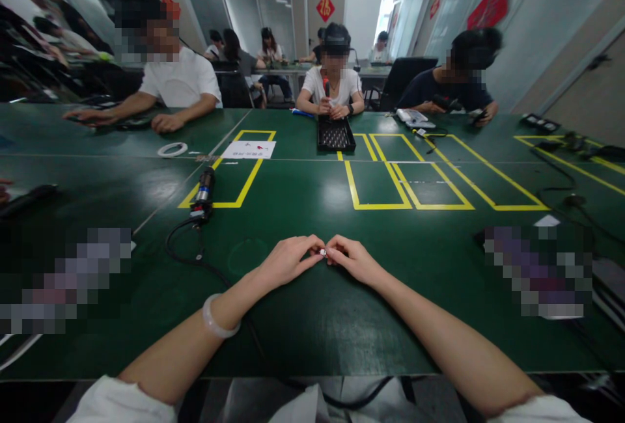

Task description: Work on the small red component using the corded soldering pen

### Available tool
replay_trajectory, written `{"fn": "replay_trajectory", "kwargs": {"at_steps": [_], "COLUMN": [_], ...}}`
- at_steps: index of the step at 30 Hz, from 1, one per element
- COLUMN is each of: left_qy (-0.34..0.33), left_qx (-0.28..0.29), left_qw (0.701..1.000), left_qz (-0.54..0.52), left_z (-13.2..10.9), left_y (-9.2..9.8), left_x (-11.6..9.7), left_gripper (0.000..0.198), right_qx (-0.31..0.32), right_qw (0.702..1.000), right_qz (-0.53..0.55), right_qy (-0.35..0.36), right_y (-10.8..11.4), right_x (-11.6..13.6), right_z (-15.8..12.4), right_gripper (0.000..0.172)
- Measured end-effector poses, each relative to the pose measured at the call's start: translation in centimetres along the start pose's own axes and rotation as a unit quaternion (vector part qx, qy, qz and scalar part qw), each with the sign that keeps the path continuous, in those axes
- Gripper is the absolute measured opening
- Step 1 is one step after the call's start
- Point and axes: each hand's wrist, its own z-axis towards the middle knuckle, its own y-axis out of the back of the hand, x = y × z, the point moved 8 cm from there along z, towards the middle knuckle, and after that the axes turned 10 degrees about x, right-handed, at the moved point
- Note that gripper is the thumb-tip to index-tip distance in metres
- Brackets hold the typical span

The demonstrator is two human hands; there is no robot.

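Both my hands meet over the green table (303, 325), fingertips almost touching. My left hand (293, 259), with a pale bangle (215, 319) on its wrist, pinches a tiny white piece (323, 252) between thumb and fingers. From the other side my right hand (352, 257) closes its thumb and fingers at the same piece. The piece is too small to name, and the fingers cover part of it.
A black cylindrical tool (204, 190) with a cable lies left of my hands. Across the table, a person works over a black tray (336, 136). Yellow tape outlines (383, 206) mark the tabletop. A paper sheet (249, 150) and white tape roll (172, 150) lie farther back.
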Motion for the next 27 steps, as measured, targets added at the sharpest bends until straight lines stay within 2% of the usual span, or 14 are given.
{"fn": "replay_trajectory", "kwargs": {"at_steps": [4, 9, 11, 13, 15, 17, 21, 24, 27], "left_qy": [0.015, 0.017, 0.024, 0.048, 0.094, 0.163, 0.345, 0.460, 0.529], "left_qx": [-0.004, 0.017, 0.021, 0.000, -0.054, -0.122, -0.221, -0.225, -0.186], "left_qw": [1.000, 1.000, 0.999, 0.999, 0.992, 0.972, 0.882, 0.827, 0.808], "left_qz": [-0.009, -0.012, -0.006, 0.016, 0.057, 0.116, 0.235, 0.231, 0.179], "left_z": [0.0, 0.2, 0.2, 0.0, -0.7, -2.2, -7.6, -11.9, -14.5], "left_y": [0.0, -0.3, 0.2, 1.6, 3.9, 6.6, 11.2, 12.6, 12.6], "left_x": [0.5, 0.4, 0.8, 2.1, 4.5, 7.7, 14.6, 19.1, 22.6], "left_gripper": [0.022, 0.025, 0.029, 0.033, 0.036, 0.038, 0.053, 0.070, 0.079], "right_qx": [-0.007, -0.001, -0.001, -0.006, -0.010, -0.014, -0.012, -0.010, -0.005], "right_qw": [1.000, 0.999, 0.999, 0.999, 0.999, 0.999, 0.999, 0.999, 0.999], "right_qz": [0.018, -0.027, -0.040, -0.047, -0.051, -0.051, -0.043, -0.037, -0.035], "right_qy": [0.022, 0.021, 0.016, 0.006, -0.003, -0.007, -0.004, -0.005, -0.006], "right_y": [-0.1, -0.2, -0.1, 0.0, 0.2, 0.3, 0.3, 0.2, 0.1], "right_x": [0.2, 0.2, 0.2, 0.1, -0.1, -0.1, 0.1, 0.2, 0.1], "right_z": [0.0, -0.1, -0.1, -0.1, -0.1, -0.1, -0.1, -0.1, 0.0], "right_gripper": [0.024, 0.015, 0.014, 0.015, 0.016, 0.016, 0.015, 0.015, 0.016]}}
